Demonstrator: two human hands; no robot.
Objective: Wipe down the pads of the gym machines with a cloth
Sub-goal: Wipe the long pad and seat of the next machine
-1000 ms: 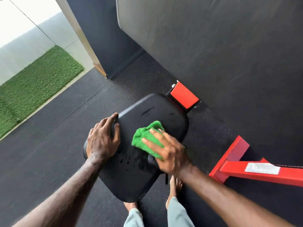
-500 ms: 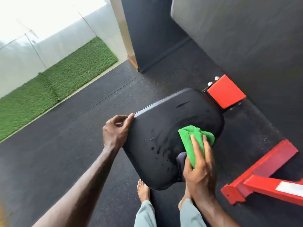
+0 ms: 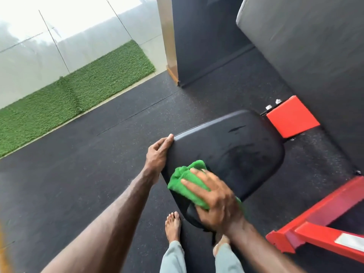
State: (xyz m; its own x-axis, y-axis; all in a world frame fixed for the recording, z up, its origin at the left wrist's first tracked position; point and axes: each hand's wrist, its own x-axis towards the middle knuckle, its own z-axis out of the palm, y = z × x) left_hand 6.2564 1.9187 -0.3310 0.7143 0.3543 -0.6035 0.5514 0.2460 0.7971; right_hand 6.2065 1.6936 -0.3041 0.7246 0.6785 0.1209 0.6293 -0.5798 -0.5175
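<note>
Wiping black seat pad (image 3: pixel 236 150).
We grip the pad's left edge with our left hand (image 3: pixel 157 154); our right hand (image 3: pixel 214 198), fingers spread flat, presses the green cloth (image 3: pixel 185 178) on it.

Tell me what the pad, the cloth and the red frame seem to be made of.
Pad: likely vinyl or faux leather, smooth black, faint sheen with wet streaks.
Cloth: looks like microfibre or terry, bright green, fuzzy and bunched.
Frame: apparently painted metal, glossy red, flat faces and sharp square edges.
</note>
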